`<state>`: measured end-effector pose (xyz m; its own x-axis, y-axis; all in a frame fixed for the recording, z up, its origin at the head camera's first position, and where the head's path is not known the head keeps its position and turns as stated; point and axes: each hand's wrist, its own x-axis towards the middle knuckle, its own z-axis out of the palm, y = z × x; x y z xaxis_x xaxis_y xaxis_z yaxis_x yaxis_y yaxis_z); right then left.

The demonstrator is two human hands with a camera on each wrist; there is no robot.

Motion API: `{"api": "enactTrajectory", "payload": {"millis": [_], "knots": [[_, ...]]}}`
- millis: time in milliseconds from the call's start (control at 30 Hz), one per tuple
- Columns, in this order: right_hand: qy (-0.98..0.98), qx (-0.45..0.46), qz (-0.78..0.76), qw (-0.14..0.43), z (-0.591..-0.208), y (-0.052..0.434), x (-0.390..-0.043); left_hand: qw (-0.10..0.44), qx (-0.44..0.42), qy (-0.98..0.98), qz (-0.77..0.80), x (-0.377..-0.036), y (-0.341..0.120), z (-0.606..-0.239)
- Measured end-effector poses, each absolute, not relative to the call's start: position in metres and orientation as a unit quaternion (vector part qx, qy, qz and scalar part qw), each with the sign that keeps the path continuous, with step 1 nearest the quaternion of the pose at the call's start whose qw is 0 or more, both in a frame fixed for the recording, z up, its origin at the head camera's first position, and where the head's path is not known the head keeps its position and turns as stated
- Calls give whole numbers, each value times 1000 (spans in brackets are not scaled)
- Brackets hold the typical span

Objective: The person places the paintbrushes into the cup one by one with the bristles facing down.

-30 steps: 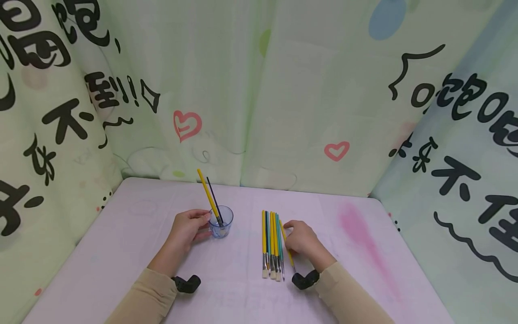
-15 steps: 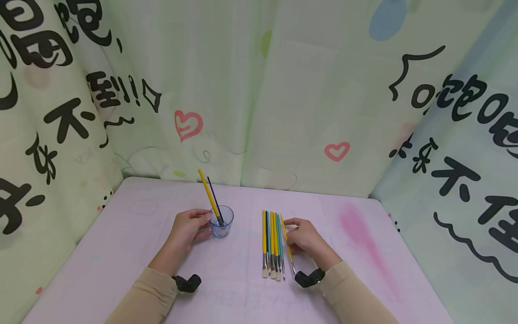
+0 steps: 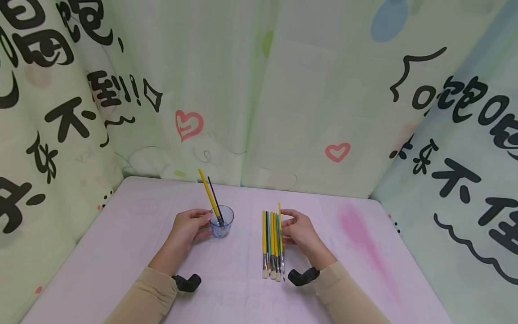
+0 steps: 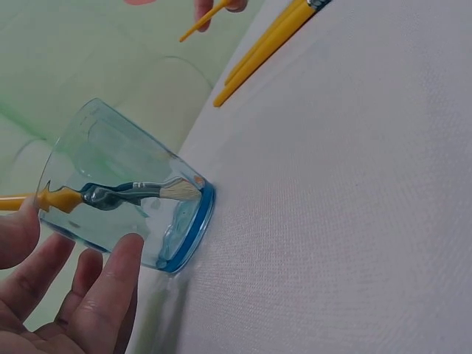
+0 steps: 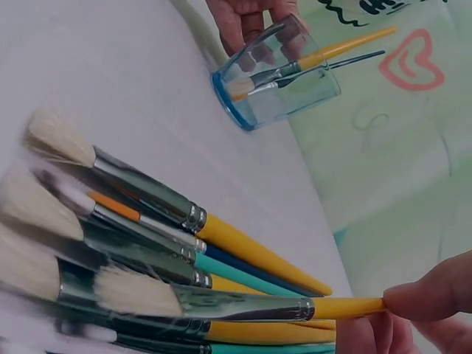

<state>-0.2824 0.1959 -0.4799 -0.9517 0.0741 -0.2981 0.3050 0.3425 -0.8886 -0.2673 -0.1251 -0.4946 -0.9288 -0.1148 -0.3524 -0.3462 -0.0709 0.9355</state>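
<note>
The person's left hand (image 3: 189,227) is curled against the side of a small clear plastic cup with a blue base (image 3: 221,221), fingertips (image 4: 122,254) pressed on its wall and the thumb on the near side. The cup stands upright on the pale lilac table (image 3: 129,252). Inside it lean a yellow-handled paintbrush (image 3: 208,192) and a thin dark-handled paintbrush (image 3: 214,196), bristles down, handles slanting away from the hand.

The right hand (image 3: 298,231) pinches a single yellow-handled brush with a metal ferrule (image 3: 280,229) between thumb and fingertips (image 5: 428,293), gripping the handle partway along. This brush is raised off the table, bristle end toward the person.

Directly to the inside of the right hand, just beside its fingers, lies a row of yellow, teal and blue-handled brushes (image 3: 270,243), side by side and touching, bristles toward the person. The held brush hangs over the row's outer edge. The cup sits well apart from this row.

A black wrist mount (image 3: 300,276) shows at the right cuff, another (image 3: 187,283) at the left.
</note>
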Motion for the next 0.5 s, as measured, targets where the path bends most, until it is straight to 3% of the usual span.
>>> {"api": "enactTrajectory", "payload": {"millis": [500], "knots": [[783, 87, -614, 56, -476, 178, -284, 87, -179, 676, 710, -269, -124, -494]]}}
